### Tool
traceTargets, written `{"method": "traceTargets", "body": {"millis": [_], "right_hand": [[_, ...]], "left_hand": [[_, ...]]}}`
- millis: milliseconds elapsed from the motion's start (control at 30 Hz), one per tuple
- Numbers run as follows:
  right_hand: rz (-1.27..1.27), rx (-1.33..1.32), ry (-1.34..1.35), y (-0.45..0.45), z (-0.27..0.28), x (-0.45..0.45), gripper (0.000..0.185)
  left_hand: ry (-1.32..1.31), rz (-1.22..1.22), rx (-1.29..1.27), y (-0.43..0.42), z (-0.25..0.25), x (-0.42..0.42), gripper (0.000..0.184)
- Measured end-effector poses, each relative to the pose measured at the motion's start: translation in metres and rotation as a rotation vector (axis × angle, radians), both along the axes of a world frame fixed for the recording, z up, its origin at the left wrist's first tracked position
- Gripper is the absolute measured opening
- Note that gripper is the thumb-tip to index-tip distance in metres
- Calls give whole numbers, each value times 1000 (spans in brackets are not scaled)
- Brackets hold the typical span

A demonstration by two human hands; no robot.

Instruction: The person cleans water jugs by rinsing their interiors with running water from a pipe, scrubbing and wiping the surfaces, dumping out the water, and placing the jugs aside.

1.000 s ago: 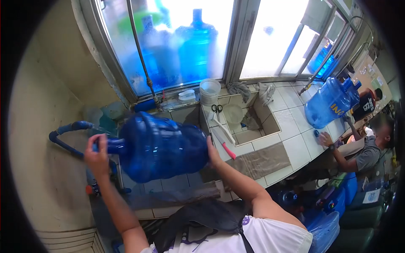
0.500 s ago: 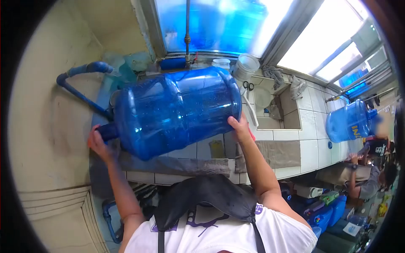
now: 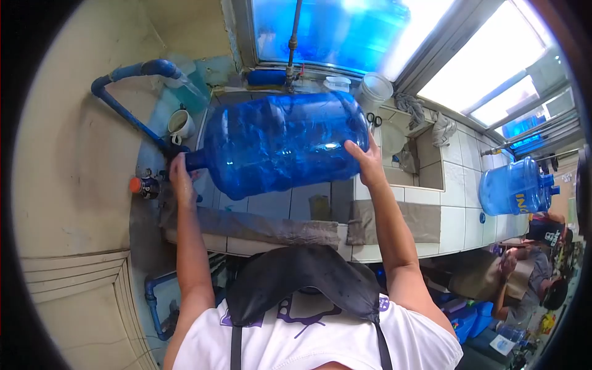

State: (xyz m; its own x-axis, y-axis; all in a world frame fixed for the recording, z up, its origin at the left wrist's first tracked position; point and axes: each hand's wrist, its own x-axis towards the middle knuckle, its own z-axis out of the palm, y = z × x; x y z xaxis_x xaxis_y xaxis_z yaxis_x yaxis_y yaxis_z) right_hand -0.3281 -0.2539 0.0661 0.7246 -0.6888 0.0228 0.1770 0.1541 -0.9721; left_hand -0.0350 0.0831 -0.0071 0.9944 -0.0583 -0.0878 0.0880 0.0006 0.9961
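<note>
A large clear-blue water jug [image 3: 287, 145] lies on its side in front of me, with its neck to the left. My left hand [image 3: 181, 176] is wrapped round the neck, its fingers partly hidden behind it. Against the base at the right end, my right hand [image 3: 365, 159] presses with the thumb on the near side and the fingers behind. Water seems to move inside the jug. Whether its underside touches the tiled counter I cannot tell.
A tiled counter [image 3: 453, 179] runs to the right past a recessed sink [image 3: 425, 160]. Around the jug are a white mug [image 3: 180, 124], a bottle with an orange cap [image 3: 145, 186], a white bucket [image 3: 375, 89] and scissors [image 3: 374, 119]. Another blue jug [image 3: 512, 185] and a person [image 3: 524, 277] are at right.
The jug and both hands have shifted up and to the right in view, and the jug lies more level. The mug and the orange-capped bottle now show at the left.
</note>
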Motion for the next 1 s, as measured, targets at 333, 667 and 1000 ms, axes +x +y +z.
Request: {"method": "traceTargets", "body": {"millis": [333, 667, 1000], "right_hand": [[-28, -789, 71, 18, 136, -2, 97], [-125, -1574, 193, 67, 229, -10, 95], [-50, -1717, 237, 115, 254, 3, 82]], "left_hand": [[340, -353, -567, -59, -106, -10, 44], [467, -1018, -1023, -157, -9, -80, 69], [351, -1168, -747, -180, 1, -134, 61]]}}
